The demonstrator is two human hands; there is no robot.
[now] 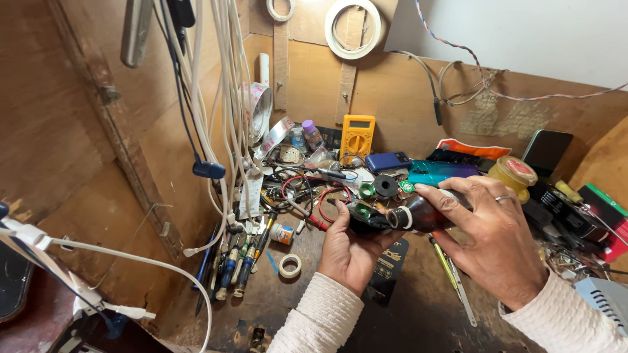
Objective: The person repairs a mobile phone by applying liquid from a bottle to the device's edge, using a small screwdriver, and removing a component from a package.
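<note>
Your dark wooden bench (418, 314) carries a tape roll (290, 265) near centre, screwdrivers (239, 268) at nine o'clock, a yellow multimeter (357, 136) at twelve, tweezers (461, 291) at four.

left hand (350, 252) + right hand (494, 238) | grip dark device (399, 218) | cluttered bench (418, 314) (yellow multimeter (357, 136) behind)

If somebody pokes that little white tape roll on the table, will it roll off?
Probably not: the small tape roll lies flat on the wooden bench, so it would likely slide instead. It looks light and thin, so a nudge should move it easily. Stood on edge, it might roll.
</note>
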